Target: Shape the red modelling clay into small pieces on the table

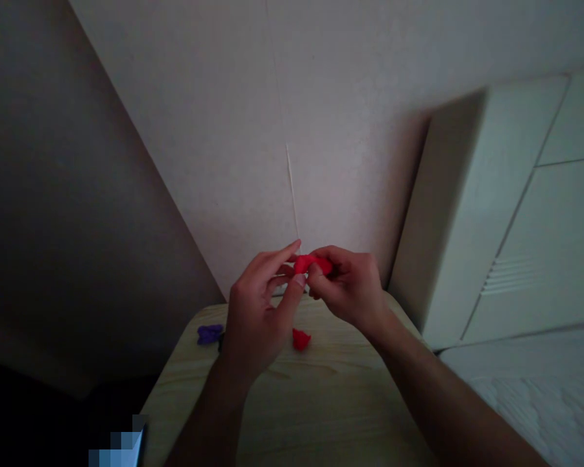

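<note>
Both hands are raised above a small wooden table. My left hand and my right hand pinch the same small red piece between fingertips, thumbs pressed near its middle. It looks soft, like clay or folded paper; I cannot tell which. A second small red piece lies on the tabletop below the hands. A purple piece lies at the table's far left, with a dark bit beside it partly hidden by my left wrist.
The table stands in a dim corner against a pale wall. A white headboard or cabinet rises at the right, with a white mattress below it. Left of the table the floor is dark.
</note>
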Demonstrator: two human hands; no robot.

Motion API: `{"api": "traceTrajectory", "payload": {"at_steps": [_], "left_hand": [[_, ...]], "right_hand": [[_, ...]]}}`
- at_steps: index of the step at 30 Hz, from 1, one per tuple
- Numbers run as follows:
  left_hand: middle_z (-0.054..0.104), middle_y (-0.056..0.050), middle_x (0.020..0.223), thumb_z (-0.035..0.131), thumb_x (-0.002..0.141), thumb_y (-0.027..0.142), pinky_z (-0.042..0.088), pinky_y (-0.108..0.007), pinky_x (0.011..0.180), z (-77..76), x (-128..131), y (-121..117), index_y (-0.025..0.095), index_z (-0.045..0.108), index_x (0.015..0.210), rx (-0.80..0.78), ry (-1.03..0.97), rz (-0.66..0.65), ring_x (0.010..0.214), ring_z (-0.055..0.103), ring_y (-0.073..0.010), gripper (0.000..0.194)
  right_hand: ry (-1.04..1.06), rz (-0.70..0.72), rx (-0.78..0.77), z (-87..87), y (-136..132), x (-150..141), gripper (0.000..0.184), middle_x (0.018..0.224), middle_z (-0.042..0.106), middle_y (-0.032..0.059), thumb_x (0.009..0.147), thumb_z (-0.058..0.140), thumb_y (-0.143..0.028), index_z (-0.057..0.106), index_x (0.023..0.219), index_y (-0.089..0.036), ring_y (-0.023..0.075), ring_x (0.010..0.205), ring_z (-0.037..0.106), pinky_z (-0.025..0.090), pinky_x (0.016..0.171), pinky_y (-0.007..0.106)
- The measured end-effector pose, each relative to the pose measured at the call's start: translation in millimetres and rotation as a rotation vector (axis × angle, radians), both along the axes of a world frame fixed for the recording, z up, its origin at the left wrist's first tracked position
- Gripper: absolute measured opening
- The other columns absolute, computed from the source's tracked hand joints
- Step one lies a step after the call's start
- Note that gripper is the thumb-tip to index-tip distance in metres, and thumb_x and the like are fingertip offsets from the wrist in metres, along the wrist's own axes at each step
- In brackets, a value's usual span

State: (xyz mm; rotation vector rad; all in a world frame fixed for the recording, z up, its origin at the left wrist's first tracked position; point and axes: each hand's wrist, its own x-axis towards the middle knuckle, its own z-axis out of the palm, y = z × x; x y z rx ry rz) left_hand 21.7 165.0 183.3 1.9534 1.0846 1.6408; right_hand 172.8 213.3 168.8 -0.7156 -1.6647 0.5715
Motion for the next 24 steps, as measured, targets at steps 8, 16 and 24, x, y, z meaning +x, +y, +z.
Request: {"api": "traceTrajectory", "payload": {"at_steps": [8,16,24], "left_hand": [[0.072,-0.006,0.105,0.059,0.096,0.023,0.054,-0.031,0.089,-2.8,-9,7,0.022,0.075,0.113,0.179,0.303,0.249,0.096,0.068,-0.0177,0.023],[0.074,-0.005,0.099,0.065,0.093,0.026,0.057,-0.027,0.08,-6.1,-8,8,0.02,0.075,0.102,0.135,0.108,0.25,0.087,0.07,-0.016,0.015],[0.076,-0.003,0.084,0.068,0.088,0.021,0.058,-0.022,0.065,3.3,1,0,0.016,0.074,0.09,0.086,0.01,0.226,0.072,0.071,-0.0136,0.009]], "right_hand": [[0.289,0.578,-0.438,12.2,7,2,0.025,0.071,0.073,0.0016,0.082,0.074,-0.033,0.069,0.097,-0.014,0.0125,0.057,0.068,0.058,0.058,0.026],[0.316,0.67,-0.35,9.8,8,8,0.023,0.088,0.079,0.0056,0.089,0.072,-0.03,0.077,0.107,-0.016,0.0135,0.072,0.072,0.059,0.068,0.027],[0.355,0.835,-0.49,3.3,17,9,0.027,0.081,0.08,0.0041,0.077,0.085,-0.031,0.077,0.099,-0.017,0.0158,0.068,0.075,0.063,0.063,0.028]]}}
